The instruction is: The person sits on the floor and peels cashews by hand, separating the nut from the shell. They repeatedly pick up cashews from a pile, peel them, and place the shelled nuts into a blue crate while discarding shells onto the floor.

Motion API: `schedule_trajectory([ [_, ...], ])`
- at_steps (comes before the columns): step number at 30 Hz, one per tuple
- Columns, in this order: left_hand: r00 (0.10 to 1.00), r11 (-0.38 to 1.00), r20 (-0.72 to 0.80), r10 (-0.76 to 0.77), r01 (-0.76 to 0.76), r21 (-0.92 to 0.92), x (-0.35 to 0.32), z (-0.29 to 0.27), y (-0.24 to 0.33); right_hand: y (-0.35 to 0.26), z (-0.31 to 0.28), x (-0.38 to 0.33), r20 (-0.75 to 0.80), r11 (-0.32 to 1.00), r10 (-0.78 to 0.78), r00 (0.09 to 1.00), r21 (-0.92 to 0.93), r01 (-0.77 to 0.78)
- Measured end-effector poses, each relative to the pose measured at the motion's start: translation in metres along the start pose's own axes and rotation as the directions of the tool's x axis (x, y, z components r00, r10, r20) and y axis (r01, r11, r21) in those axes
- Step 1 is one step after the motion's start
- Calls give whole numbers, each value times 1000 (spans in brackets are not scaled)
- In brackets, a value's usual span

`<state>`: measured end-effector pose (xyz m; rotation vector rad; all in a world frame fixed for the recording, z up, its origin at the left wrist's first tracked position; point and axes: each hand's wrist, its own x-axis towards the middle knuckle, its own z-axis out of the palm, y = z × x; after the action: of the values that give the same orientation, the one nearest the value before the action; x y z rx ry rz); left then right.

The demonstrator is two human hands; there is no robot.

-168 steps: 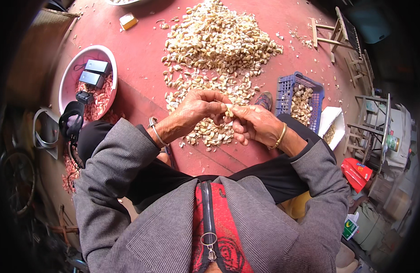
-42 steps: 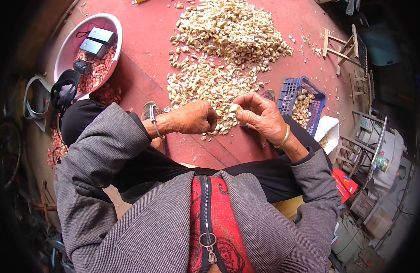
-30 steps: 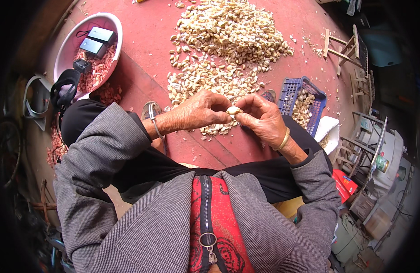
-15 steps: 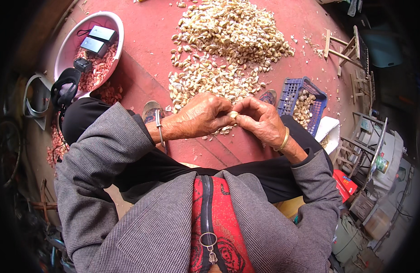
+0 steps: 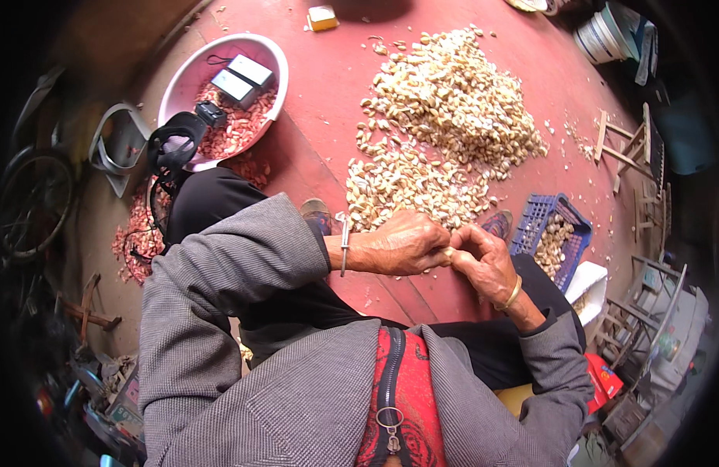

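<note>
- Hands: left hand (image 5: 410, 243) and right hand (image 5: 488, 268) meet at the fingertips, both pinching one pale clove (image 5: 448, 251), mostly hidden.
- Clove's place: above the red surface (image 5: 313, 101), by the near edge of the heap (image 5: 457, 109).
- Step, as judged: loosening skin with the fingertips.
- Next move likely calls for a steady right pinch and a light left pull.

Bright light washes the red floor (image 5: 319, 93), while the bent rim darkens.
</note>
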<state>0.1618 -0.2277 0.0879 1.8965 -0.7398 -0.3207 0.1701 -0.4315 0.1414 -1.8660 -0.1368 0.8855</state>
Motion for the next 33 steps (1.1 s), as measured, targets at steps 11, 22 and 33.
schedule_trajectory([
  [11,927,831,120,-356,373,-412,9,-16,7,-2,-7,2,-48,982,-24,999,188,33],
  [22,947,887,96,-307,322,-331,9,-15,13,3,-9,3,-19,993,-54,998,105,55],
  [33,892,794,216,-398,453,-405,11,-16,14,6,-13,5,88,949,-1,996,313,-27],
])
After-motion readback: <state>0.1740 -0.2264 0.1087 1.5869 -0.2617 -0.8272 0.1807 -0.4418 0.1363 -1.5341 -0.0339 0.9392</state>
